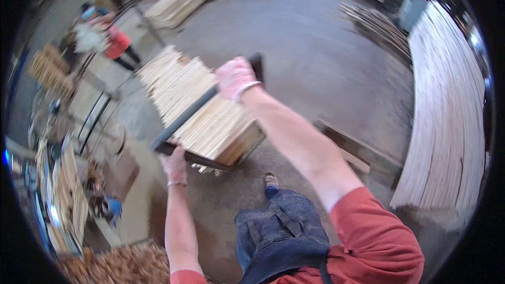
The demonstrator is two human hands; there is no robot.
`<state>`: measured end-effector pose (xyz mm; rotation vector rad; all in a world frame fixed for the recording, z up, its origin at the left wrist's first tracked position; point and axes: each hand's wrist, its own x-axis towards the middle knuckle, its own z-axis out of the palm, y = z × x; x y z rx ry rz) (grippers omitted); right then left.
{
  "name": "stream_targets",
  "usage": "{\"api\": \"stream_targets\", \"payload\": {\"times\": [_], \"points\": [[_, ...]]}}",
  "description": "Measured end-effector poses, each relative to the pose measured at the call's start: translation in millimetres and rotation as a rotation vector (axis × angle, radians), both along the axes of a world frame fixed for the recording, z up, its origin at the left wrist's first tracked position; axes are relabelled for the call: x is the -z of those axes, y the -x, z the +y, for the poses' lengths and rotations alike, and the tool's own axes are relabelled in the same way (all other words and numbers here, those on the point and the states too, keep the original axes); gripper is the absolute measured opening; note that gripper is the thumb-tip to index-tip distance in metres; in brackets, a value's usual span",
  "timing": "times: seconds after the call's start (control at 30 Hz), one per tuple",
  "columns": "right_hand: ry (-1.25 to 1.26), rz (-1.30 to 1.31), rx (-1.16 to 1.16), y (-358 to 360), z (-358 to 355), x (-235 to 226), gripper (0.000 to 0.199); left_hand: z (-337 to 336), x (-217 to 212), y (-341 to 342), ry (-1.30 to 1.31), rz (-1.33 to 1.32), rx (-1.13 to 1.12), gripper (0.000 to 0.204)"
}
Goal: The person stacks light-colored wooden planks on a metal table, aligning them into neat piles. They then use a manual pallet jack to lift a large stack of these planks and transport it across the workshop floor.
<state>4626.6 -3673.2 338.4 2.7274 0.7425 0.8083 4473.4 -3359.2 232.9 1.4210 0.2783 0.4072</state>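
Before me lies a stack of thin, pale wooden boards point(181, 84), its layered ends facing me. A dark angular frame point(192, 110) crosses over it, with a long bar on top and a side piece running along the near end. My right hand point(235, 78), in a pinkish-white glove, is closed around the far right part of the bar. Lower left, my left hand point(175, 165), gloved too, grips the frame's near corner from below; its fingers are partly hidden. Motion blurs the picture somewhat.
A large pile of long pale boards point(447, 110) stands at the right. Beyond the stack, at upper left, a person in a red apron point(117, 42) carries a pale bundle. Wood scraps point(115, 265) cover the floor lower left. A timber beam point(360, 144) lies right of my arm.
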Motion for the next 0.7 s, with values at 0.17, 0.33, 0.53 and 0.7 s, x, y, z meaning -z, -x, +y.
{"api": "stream_targets", "payload": {"times": [0.17,0.33,0.53,0.7], "points": [[-0.033,0.498,0.080,90.8,21.8,-86.9,0.019,11.3,-18.9,85.3,-0.178,0.101,-0.110,0.033],[-0.111,0.422,0.014,227.2,-16.2,-67.0,0.020,-9.8,5.9,218.7,-0.118,-0.005,-0.133,0.031],[-0.196,0.282,-0.123,393.2,-18.1,-44.3,0.025,-13.9,-10.2,407.7,0.103,0.195,-0.085,0.034],[-0.224,0.151,-0.053,489.6,-110.9,21.4,0.023,-99.3,-6.1,468.3,-0.250,0.075,-0.249,0.018]]}}
